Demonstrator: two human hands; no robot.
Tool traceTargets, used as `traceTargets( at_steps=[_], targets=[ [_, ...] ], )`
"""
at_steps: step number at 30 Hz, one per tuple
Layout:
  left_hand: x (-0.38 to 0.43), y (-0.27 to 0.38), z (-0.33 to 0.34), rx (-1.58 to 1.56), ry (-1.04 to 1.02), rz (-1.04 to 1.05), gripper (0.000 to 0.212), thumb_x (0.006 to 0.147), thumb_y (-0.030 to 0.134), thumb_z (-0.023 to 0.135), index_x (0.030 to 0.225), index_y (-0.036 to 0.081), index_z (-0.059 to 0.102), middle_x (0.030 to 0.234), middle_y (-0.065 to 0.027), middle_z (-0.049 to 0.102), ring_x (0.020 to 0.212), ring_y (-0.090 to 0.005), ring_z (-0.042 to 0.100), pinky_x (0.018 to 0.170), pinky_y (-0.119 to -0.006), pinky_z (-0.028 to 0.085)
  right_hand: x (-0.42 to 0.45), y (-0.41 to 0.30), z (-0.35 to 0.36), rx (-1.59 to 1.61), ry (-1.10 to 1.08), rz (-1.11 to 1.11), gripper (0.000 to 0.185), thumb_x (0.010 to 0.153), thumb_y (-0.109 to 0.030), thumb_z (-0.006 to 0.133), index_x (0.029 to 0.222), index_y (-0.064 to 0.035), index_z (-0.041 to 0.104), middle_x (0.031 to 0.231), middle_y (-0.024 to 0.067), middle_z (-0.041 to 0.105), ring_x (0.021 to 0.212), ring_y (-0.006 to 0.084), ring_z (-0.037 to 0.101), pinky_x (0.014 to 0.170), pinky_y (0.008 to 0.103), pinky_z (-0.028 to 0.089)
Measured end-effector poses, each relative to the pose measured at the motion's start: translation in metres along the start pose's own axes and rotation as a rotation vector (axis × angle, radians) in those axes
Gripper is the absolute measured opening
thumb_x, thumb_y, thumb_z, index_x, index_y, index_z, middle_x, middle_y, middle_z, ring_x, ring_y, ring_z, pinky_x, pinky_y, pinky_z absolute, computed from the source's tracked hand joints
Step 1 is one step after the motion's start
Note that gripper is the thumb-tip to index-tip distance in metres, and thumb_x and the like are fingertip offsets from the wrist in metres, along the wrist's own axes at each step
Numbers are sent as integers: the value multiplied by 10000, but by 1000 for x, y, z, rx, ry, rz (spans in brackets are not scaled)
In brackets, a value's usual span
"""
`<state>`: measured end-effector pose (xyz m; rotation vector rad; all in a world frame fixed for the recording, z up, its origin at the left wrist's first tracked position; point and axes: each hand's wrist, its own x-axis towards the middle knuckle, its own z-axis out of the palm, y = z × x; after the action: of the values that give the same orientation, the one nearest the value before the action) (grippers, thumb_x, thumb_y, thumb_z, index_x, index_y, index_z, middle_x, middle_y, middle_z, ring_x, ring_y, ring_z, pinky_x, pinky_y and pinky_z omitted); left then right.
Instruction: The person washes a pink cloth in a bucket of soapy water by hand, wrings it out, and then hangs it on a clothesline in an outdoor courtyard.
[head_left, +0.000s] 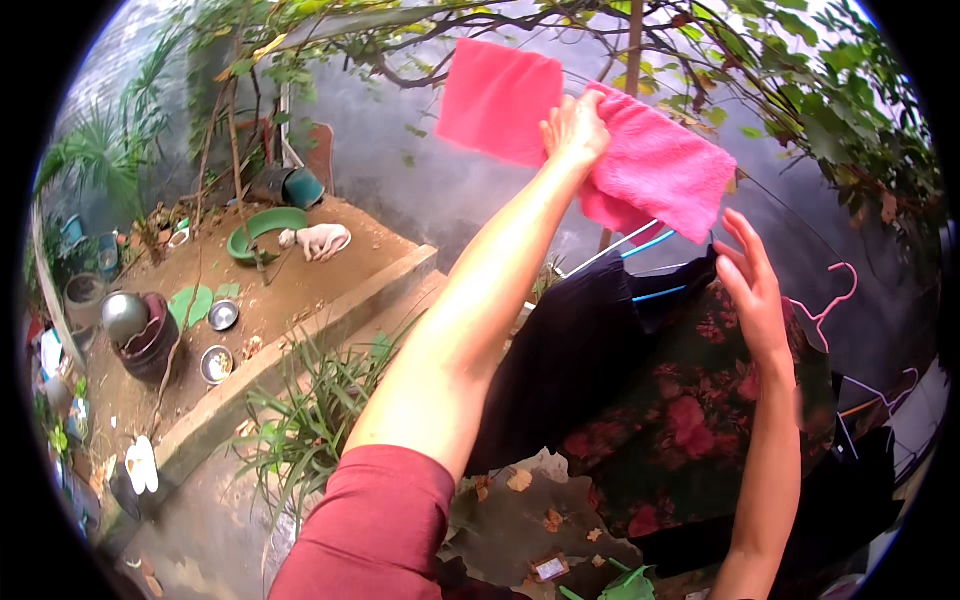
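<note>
My left hand (576, 131) is raised at the upper middle, its fingers closed on a pink towel (660, 161). Part of the cloth spreads out to the left of the hand, and the rest drapes to the right, above some clothes hangers. My right hand (750, 281) is lower on the right, fingers apart, beside the collar area of a black garment (570, 345) on a blue and white hanger. A dark garment with red flowers (686, 420) hangs close behind my right wrist.
Leafy vines (817, 97) hang overhead before a grey wall. A pink hanger (829, 304) and other hangers are at right. Left lie a raised dirt bed with a concrete edge (300, 337), a pale dog (319, 241), a green basin (244, 240), metal bowls (223, 315) and a grassy plant (315, 412).
</note>
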<state>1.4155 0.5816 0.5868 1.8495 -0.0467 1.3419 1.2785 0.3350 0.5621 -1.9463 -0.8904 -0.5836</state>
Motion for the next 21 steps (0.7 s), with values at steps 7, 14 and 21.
traceTargets(
  at_steps=[7, 14, 21],
  targets=[
    [-62, 48, -28, 18, -141, 246, 272, 833, 270, 531, 988, 71, 633, 977, -157, 610, 941, -298, 585, 806, -414, 454, -98, 13, -110, -850, 478, -148, 152, 848, -68, 537, 960, -8, 620, 948, 105, 624, 907, 238, 584, 804, 323, 444],
    [-108, 11, -46, -373, -875, 40, 404, 908, 342, 484, 1091, -6, 580, 935, -63, 595, 882, -139, 529, 798, -287, 422, -140, 62, -163, -1020, 390, 373, 354, 871, -296, 502, 1103, -35, 562, 1041, 192, 611, 1010, 337, 565, 834, 416, 439],
    [-119, 58, -15, -366, -970, -23, 350, 730, -27, 527, 1076, -19, 574, 876, -59, 611, 811, -123, 558, 768, -260, 439, -130, 28, -170, -1069, 398, 379, 269, 839, -266, 527, 962, -46, 624, 916, 194, 625, 898, 387, 581, 754, 446, 455]
  ],
)
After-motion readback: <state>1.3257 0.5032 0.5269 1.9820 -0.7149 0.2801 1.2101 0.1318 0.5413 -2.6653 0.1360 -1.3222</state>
